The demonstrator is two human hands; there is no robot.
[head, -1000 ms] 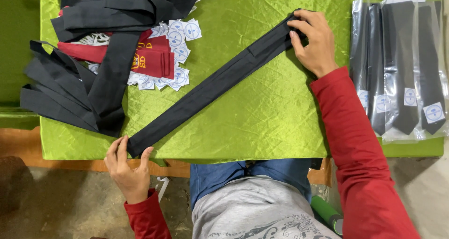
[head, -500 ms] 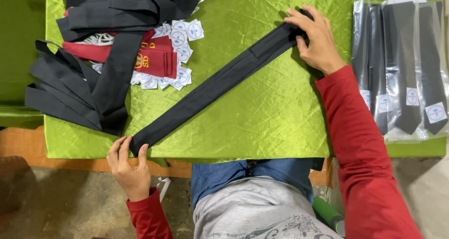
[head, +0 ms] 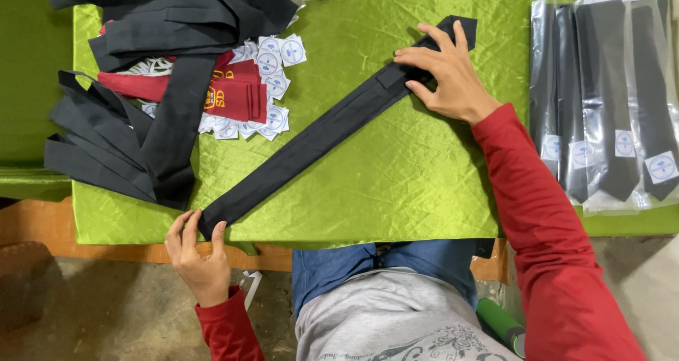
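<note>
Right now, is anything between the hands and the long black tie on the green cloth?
No. The left hand pinches the black tie at its near end, and the right hand presses directly on its far end.

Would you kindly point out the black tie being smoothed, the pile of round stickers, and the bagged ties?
black tie (head: pixel 311 138), head view, middle of its length.
round stickers (head: pixel 272 64), head view, top of the pile.
bagged ties (head: pixel 605 99), head view, middle bag.

Bright, even overhead light, soft shadows, sheen on green cloth, sharp focus
</note>
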